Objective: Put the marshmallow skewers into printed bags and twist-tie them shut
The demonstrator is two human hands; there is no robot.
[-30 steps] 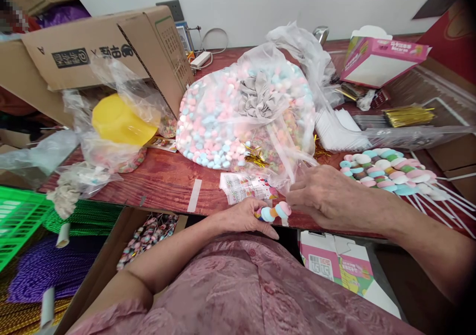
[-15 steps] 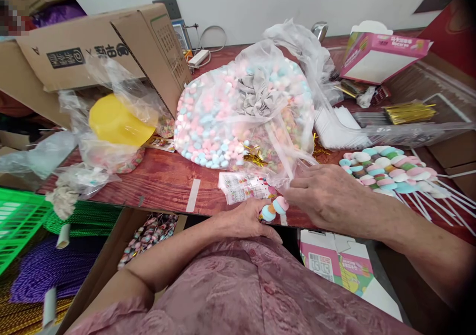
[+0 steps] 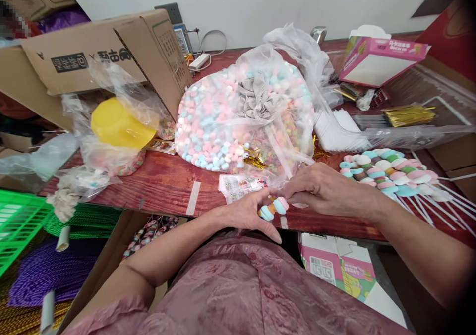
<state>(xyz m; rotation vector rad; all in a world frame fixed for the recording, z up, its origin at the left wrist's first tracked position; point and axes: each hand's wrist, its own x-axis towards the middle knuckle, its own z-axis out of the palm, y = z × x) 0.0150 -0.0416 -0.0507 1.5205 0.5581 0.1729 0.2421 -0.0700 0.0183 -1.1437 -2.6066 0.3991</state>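
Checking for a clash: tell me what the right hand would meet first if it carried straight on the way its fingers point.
The right hand points left, so it would probably first meet the marshmallow skewer and the left hand holding it.

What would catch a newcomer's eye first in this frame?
A big clear bag of pastel marshmallows fills the table's middle. In front of it, the left hand and right hand hold a marshmallow skewer; finished skewers lie at right.
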